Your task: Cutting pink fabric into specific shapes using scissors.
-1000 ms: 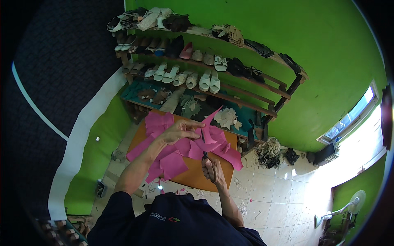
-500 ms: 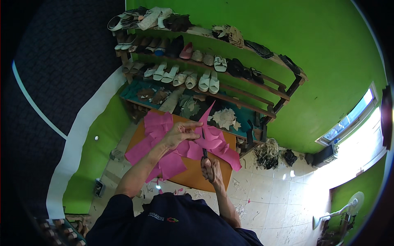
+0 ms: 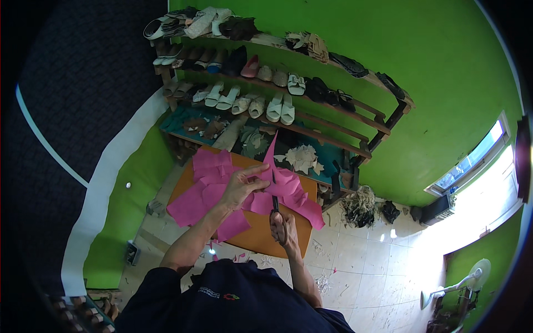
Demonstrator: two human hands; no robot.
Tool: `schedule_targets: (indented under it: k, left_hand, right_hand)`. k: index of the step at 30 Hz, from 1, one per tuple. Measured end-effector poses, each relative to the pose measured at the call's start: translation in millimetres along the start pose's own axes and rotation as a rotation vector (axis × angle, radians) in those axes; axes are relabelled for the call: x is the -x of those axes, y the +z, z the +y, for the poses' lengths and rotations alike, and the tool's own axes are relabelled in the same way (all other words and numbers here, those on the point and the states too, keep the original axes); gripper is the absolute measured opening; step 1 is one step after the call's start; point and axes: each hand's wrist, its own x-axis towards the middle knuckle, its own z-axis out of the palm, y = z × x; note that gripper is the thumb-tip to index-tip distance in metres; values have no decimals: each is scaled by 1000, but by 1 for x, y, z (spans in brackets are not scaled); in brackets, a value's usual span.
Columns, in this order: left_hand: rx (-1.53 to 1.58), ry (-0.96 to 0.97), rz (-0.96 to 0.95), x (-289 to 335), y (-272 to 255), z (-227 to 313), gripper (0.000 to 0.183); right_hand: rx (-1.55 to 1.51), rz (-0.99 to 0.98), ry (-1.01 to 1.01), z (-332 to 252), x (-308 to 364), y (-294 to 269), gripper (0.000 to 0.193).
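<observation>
My left hand (image 3: 243, 186) pinches a thin pink sheet (image 3: 285, 183), whose narrow pointed strip stands up past the fingers. My right hand (image 3: 284, 228) is closed round the handles of dark scissors (image 3: 275, 204). The blades lie along the pink sheet, just right of my left fingertips, and part of them is hidden by it. More pink pieces (image 3: 191, 205) lie spread and overlapping on the orange-brown table (image 3: 258, 238) beneath both hands.
Beyond the table stands a wooden rack (image 3: 327, 133) with rows of shoes and bundled cut pieces. Pale scraps (image 3: 302, 159) lie on its lowest shelf. A pile of shredded waste (image 3: 360, 206) is on the tiled floor at right, and a white fan (image 3: 478, 275) is at far right.
The pointed tip of the pink strip has swung to the left and stands more upright. Both hands keep their hold, with the scissors still at the sheet; the whole view has shifted slightly.
</observation>
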Motion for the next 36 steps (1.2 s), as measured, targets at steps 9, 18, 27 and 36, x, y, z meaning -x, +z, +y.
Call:
schedule_targets:
  k: [9, 18, 27, 36]
  left_hand:
    - [34, 28, 84, 9, 12, 2, 51]
    - [93, 24, 117, 14, 16, 4, 50]
    - [39, 99, 140, 11, 9, -4, 43]
    - [5, 95, 172, 21, 20, -9, 44]
  right_hand:
    - [-53, 12, -25, 3, -1, 4, 49]
    - [-10, 70, -8, -3, 3, 10, 52]
    - [57, 59, -50, 1, 2, 10, 58]
    - [79, 59, -80, -7, -6, 17, 59]
